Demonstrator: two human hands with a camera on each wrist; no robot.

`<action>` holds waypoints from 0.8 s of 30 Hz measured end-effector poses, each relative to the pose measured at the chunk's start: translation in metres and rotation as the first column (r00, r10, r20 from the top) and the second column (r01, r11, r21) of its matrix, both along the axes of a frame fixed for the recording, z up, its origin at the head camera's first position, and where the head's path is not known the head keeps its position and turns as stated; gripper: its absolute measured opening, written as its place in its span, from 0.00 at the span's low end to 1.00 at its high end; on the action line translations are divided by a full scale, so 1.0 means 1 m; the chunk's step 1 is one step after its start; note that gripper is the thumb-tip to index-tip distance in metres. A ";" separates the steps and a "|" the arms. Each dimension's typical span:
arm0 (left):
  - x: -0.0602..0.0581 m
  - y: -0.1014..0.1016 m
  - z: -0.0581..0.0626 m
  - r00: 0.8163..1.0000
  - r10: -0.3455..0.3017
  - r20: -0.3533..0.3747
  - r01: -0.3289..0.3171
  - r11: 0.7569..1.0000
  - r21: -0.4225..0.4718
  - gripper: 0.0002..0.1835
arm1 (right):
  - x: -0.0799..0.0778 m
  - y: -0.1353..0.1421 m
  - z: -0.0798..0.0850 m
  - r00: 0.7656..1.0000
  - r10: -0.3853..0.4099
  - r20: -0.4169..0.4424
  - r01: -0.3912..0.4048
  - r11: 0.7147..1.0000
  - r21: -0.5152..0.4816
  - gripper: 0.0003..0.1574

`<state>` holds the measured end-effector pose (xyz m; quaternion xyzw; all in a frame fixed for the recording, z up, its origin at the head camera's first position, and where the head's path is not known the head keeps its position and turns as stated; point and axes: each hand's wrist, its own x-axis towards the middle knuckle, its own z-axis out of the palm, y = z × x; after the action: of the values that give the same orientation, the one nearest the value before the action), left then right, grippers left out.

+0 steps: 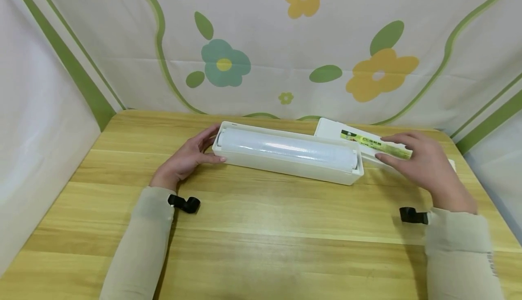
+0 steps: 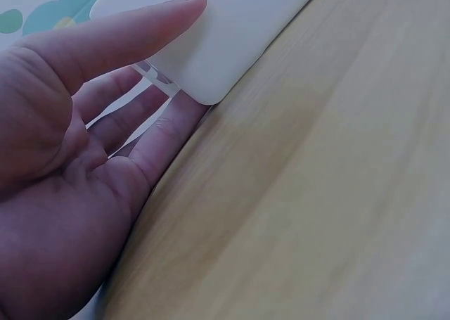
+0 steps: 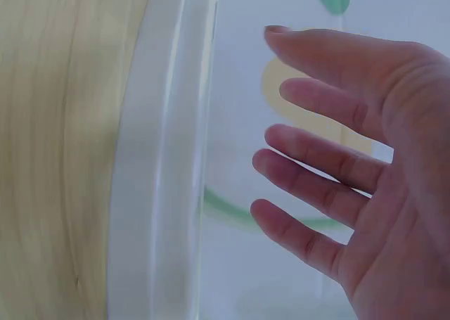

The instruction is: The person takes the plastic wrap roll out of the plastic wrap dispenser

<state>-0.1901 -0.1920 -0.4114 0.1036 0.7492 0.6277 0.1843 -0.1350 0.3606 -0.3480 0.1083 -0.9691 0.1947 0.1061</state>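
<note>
A long white box [image 1: 285, 167] lies on the table, a little slanted, with its top off. Inside it sits a shiny roll of cling film [image 1: 281, 147]. My left hand [image 1: 189, 157] holds the box's left end, thumb on the front wall and fingers around the end and back; the left wrist view shows the thumb [image 2: 133, 39] on the white wall. Behind the box's right end lies a white lid [image 1: 328, 130] with a green and yellow label [image 1: 369, 141]. Over the lid hovers my right hand [image 1: 426, 162], its fingers spread apart and nothing in them.
The wooden table [image 1: 261, 241] ends at the back against a white curtain [image 1: 269, 32] printed with flowers and leaves. More white cloth hangs at the left and right sides. A black wrist mount [image 1: 185, 203] sticks out from each sleeve.
</note>
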 end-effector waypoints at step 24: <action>0.000 0.000 0.002 1.000 0.003 0.005 -0.003 1.000 -0.001 0.55 | 0.000 -0.082 -0.006 0.954 0.251 -0.163 -0.260 0.965 -0.041 0.20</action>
<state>-0.1898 -0.1921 -0.4094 0.1009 0.7491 0.6280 0.1852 -0.1351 0.2789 -0.3543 0.2443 -0.9291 0.2278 0.1591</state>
